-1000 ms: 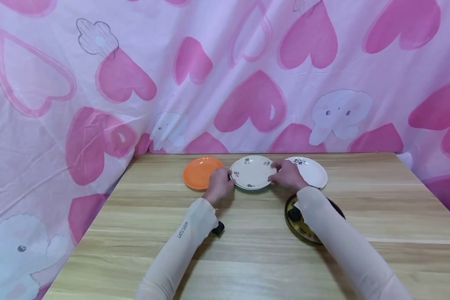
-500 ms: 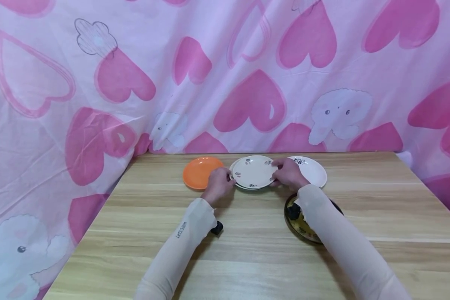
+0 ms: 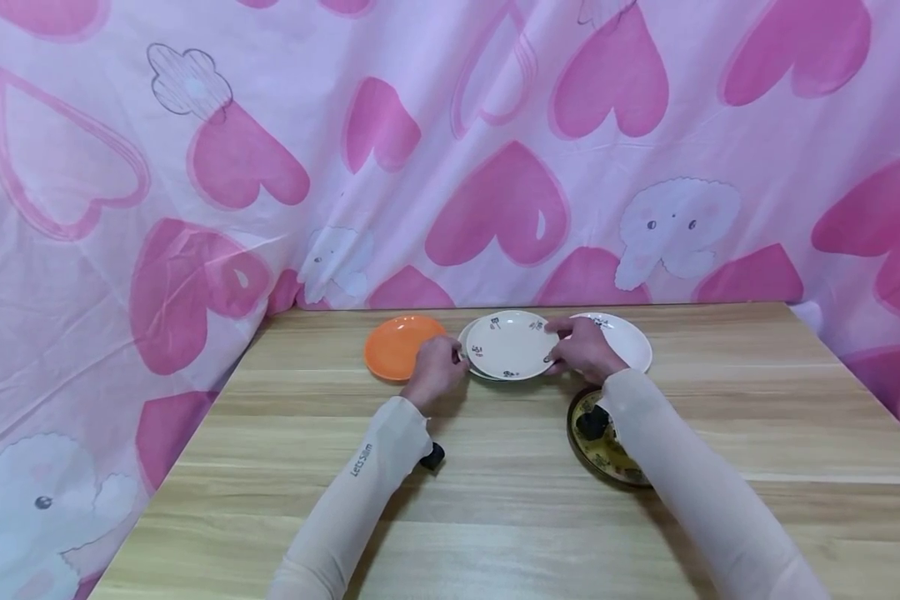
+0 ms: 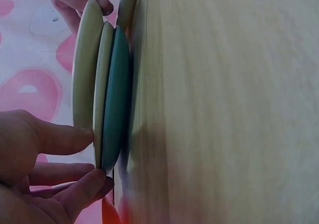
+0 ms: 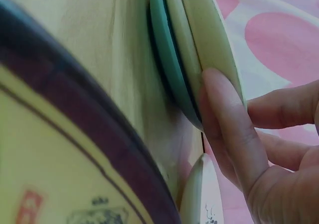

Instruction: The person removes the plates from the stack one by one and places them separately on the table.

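A stack of plates stands at the back middle of the table. My right hand [image 3: 581,348] pinches the rim of the top plate [image 3: 510,346], white with small dark flower prints. That plate tilts up off the second plate [image 4: 99,94], also white, leaving a wedge-shaped gap between them on the left. Under both lies a teal plate [image 4: 116,99]. At the stack's left edge, my left hand [image 3: 437,367] holds the rims of the lower plates, thumb on the second plate and fingers low by the teal one.
An orange plate [image 3: 401,348] lies left of the stack, a white plate [image 3: 632,342] right of it, partly behind the right hand. Nearer, under the right forearm, is a yellow plate [image 3: 603,454] with a dark rim. A pink heart-print curtain [image 3: 495,208] hangs behind the table.
The top white plate has shifted slightly right and risen off the second plate, with my right hand. My left hand has stayed nearly in place at the stack.
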`<state>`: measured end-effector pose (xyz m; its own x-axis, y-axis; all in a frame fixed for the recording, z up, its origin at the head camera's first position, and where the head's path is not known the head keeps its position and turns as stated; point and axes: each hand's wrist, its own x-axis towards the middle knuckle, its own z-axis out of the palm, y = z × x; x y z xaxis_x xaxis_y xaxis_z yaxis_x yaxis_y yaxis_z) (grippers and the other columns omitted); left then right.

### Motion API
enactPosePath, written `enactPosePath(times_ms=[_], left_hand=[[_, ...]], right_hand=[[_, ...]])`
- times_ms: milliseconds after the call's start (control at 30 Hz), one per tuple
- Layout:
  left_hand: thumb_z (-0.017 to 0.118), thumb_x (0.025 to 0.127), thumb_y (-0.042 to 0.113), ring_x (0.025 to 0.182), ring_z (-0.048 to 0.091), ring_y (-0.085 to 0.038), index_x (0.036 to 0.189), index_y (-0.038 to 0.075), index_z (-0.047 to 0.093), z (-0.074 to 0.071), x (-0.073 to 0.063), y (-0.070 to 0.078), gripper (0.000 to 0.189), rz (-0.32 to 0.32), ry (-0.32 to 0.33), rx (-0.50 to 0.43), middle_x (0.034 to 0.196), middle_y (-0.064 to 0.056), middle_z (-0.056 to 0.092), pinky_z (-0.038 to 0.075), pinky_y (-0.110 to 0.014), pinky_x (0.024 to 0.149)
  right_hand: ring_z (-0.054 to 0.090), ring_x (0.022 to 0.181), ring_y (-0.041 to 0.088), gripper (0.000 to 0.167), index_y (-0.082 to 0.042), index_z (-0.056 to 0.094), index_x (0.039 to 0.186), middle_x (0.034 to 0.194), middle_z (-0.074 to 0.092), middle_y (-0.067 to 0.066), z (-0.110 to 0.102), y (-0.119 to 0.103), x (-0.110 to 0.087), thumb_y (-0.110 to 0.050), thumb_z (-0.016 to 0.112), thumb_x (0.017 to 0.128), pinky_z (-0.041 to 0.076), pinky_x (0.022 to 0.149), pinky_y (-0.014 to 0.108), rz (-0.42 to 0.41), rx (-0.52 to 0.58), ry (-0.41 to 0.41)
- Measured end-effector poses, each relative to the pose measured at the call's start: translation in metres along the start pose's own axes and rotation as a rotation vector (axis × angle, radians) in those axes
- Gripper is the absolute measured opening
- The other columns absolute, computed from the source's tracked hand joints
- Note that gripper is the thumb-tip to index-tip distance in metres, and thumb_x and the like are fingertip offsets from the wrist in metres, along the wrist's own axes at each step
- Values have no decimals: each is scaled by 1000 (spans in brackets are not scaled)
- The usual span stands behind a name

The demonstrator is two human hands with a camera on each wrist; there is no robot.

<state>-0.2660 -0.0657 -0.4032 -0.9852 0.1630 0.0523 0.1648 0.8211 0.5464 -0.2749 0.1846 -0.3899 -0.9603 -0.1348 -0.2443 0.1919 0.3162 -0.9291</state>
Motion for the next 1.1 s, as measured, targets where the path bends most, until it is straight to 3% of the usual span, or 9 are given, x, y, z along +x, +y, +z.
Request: enactPosePath(times_ms=[267, 600, 833, 1100], left_hand=[[71, 90, 12, 79, 53, -19, 87, 4, 72, 1, 0, -2, 9, 22, 15, 19, 78, -7, 61, 42, -27, 68], [68, 92, 11, 82, 53, -20, 90, 4, 72, 0, 1, -2, 9, 4, -1, 4, 82, -9, 63, 44, -28, 71], [68, 92, 9, 91, 57, -21, 118, 4, 72, -1, 1, -3, 27, -32, -13, -36, 100, -12, 69, 51, -32, 81], [70, 91, 11, 91, 57, -21, 115, 4, 73, -1, 1, -3, 25, -38, -21, -51, 97, -11, 69, 51, -32, 80]], right_hand=[[64, 66, 18, 68, 9, 39, 147, 138, 38, 30, -9, -1, -9, 19, 51, 81, 63, 73, 40, -11, -13, -68], [64, 60, 18, 62, 7, 45, 144, 132, 43, 28, -19, -2, -17, 15, 55, 84, 60, 59, 35, -48, -133, -140], [63, 58, 18, 62, 5, 47, 144, 130, 44, 27, -17, -1, -20, 15, 57, 84, 59, 58, 36, -48, -161, -175], [62, 59, 18, 62, 3, 51, 142, 136, 42, 27, -21, 1, -24, 16, 58, 82, 61, 61, 36, -70, -182, -231]])
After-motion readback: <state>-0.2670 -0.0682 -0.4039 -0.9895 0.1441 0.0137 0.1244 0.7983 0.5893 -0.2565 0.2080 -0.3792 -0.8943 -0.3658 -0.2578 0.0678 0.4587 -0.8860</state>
